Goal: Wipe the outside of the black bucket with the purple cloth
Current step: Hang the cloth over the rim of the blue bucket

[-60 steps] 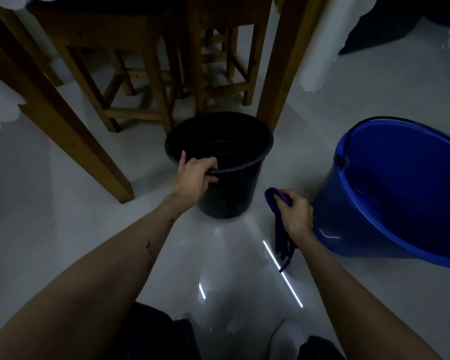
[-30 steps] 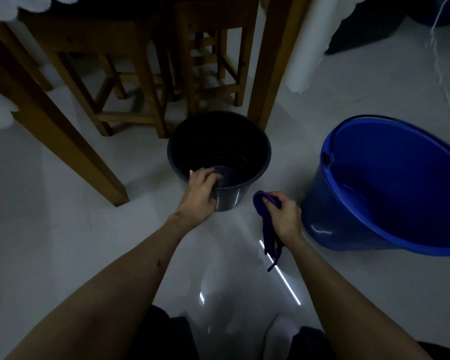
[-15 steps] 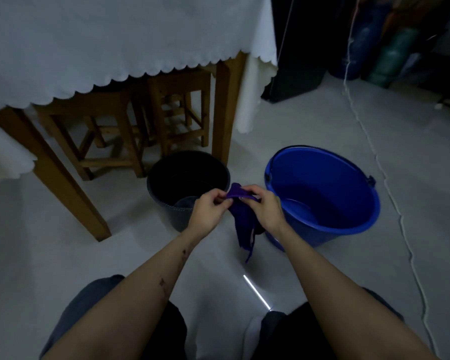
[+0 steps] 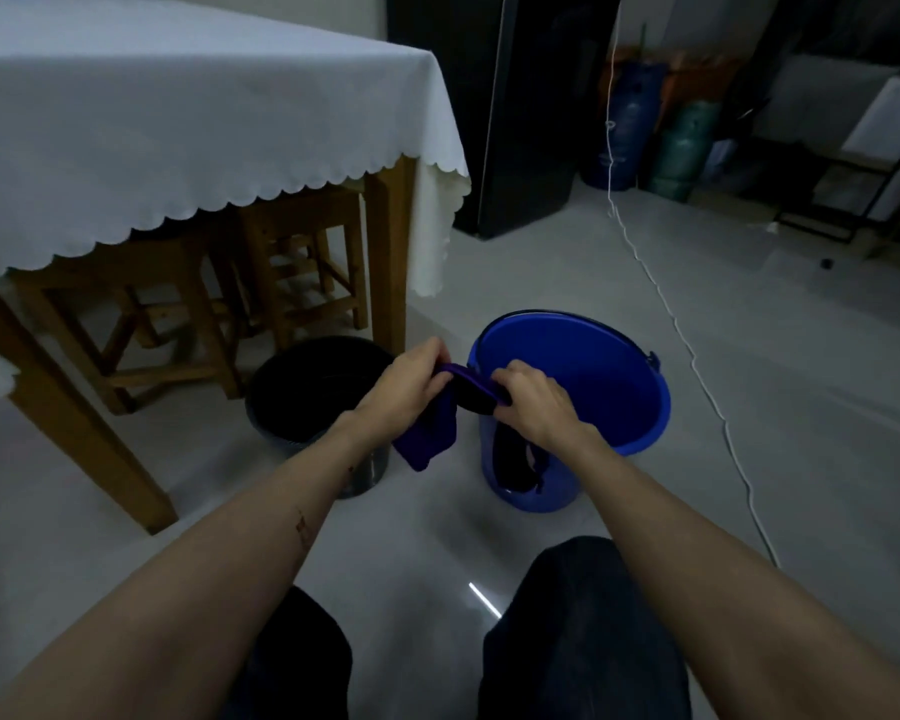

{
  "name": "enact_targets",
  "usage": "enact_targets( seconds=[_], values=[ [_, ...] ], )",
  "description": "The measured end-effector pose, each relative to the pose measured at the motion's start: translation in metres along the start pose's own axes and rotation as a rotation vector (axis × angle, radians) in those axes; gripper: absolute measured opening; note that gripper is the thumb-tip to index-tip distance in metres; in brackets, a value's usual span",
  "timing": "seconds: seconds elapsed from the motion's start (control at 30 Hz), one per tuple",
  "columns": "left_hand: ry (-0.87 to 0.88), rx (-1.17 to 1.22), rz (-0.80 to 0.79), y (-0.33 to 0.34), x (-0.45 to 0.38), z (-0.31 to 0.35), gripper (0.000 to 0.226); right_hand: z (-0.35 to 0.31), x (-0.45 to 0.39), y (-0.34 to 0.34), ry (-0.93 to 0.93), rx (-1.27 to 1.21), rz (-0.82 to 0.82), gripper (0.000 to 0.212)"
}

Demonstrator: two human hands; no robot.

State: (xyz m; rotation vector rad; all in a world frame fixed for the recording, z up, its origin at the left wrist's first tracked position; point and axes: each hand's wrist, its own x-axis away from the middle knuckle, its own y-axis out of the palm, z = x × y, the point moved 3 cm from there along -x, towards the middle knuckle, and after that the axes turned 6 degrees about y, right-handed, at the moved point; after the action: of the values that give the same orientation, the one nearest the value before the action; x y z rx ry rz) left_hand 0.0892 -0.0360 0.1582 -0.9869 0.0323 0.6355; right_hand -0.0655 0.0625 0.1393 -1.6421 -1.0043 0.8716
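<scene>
The black bucket (image 4: 302, 392) stands upright on the floor beside a wooden table leg, partly hidden behind my left forearm. The purple cloth (image 4: 432, 428) is stretched between both hands in the air, in front of the gap between the two buckets. My left hand (image 4: 406, 389) pinches its left end, and a fold hangs down below that hand. My right hand (image 4: 533, 402) grips the other end, with a dark tail of cloth dangling under it against the blue bucket. Neither hand touches the black bucket.
A blue bucket (image 4: 609, 387) with a handle stands right of the black one. A wooden table (image 4: 391, 262) with a white cloth and stools under it is at left. A white cord (image 4: 697, 366) runs across the floor at right. My knees are at the bottom.
My left hand let go of the black bucket's rim and took hold of the cloth with the right. Both hands rose, and my view lifted up and back from the bucket.
</scene>
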Motion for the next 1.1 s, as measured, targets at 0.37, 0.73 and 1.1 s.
enact_targets(
  seconds=[0.37, 0.73, 1.1],
  values=[
    [0.248, -0.299, 0.126, 0.063, -0.031, 0.002, 0.012, 0.071, -0.052, -0.011, 0.054, 0.134, 0.266, 0.038],
    [0.214, -0.206, -0.259, 0.183, 0.019, -0.055, 0.025, 0.131, -0.017, 0.087, 0.175, -0.316, -0.216, 0.044],
    [0.134, -0.273, -0.246, 0.165, 0.0, -0.047, 0.071, 0.105, -0.002, 0.08, 0.38, -0.35, -0.288, 0.039]
  ],
)
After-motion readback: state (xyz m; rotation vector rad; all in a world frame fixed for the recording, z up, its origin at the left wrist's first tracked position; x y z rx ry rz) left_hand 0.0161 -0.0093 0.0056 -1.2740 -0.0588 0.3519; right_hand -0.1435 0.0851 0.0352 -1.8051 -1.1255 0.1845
